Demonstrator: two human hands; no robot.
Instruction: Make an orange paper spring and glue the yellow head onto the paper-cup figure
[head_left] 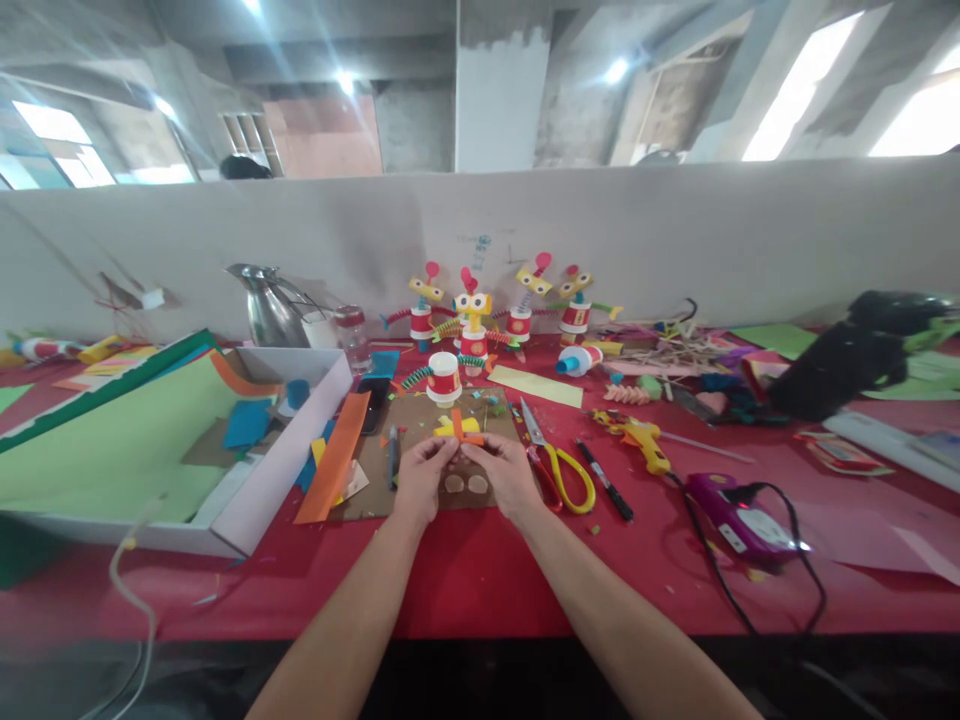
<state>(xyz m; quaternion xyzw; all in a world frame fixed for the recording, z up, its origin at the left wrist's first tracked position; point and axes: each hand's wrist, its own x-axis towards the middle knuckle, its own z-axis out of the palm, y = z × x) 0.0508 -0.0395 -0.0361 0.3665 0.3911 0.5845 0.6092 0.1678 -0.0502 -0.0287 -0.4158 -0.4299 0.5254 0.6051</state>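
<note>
Over a brown cardboard mat [360, 500], both hands pinch narrow orange paper strips [458, 425] set at a right angle to each other. My left hand [421, 478] is closed at their left end. Fingers of my right hand [506, 472] are closed on the part pointing right. Just behind lies a rolled yellow paper piece [444, 428]. A red and white paper cup [443, 378] with a green spiral paper arm stands beyond it. Two pale round discs [477, 484] lie between my wrists. Red-and-yellow scissors [559, 465] and a black marker [604, 480] are right of my right hand.
Several finished cup figures [473, 310] stand along the partition. A white box [277, 430] holding coloured paper is at left, near an orange strip [341, 455]. On the right are a yellow glue gun [645, 445], a purple power strip [739, 520] with cables, and paper scraps [667, 350].
</note>
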